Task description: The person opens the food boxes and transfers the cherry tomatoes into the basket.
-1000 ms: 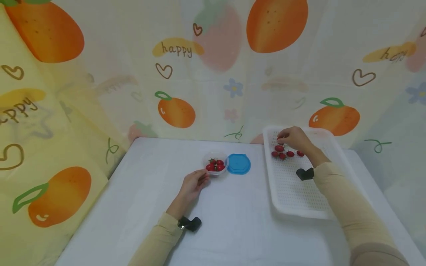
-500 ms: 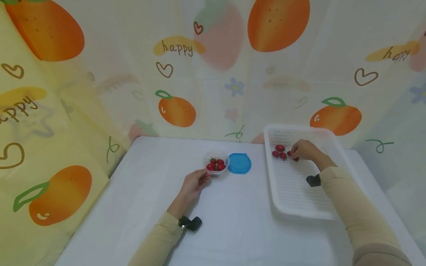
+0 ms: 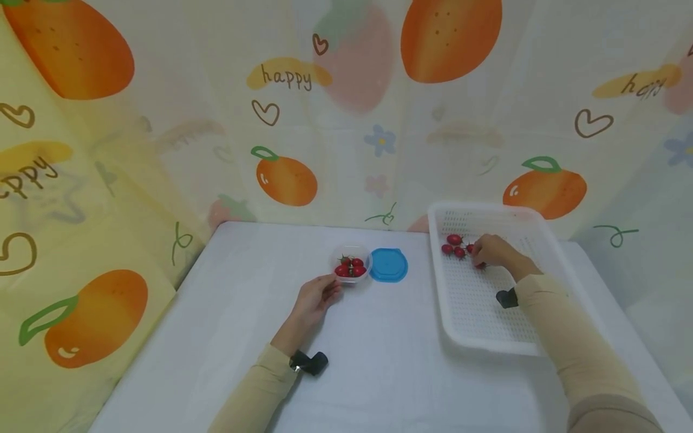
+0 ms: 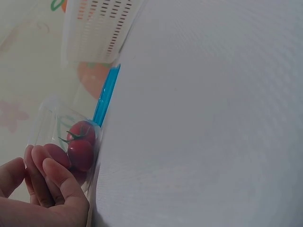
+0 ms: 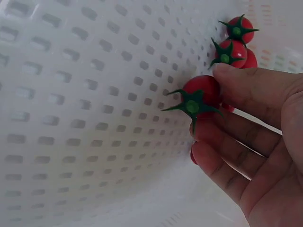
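Observation:
My left hand (image 3: 314,299) holds the near edge of a small clear plastic container (image 3: 370,264) with its fingertips. Several red cherry tomatoes (image 4: 81,155) with green stems lie inside that container. Over in a white perforated basket (image 3: 465,313), my right hand (image 3: 494,252) pinches a cherry tomato (image 5: 201,90) between thumb and fingers, its green calyx towards the camera. More cherry tomatoes (image 5: 240,29) lie beside this hand, grouped in the basket's back left part. The hand partly hides one below its fingers.
A blue lid (image 3: 388,266) lies flat on the white table (image 3: 373,361), right next to the clear container. The basket's raised rim (image 3: 441,300) stands to the lid's right. A fruit-printed cloth (image 3: 335,162) hangs behind the table.
My right hand has moved right and towards me within the basket, from the back left tomatoes to the ones nearer its middle. The left hand stays at the container.

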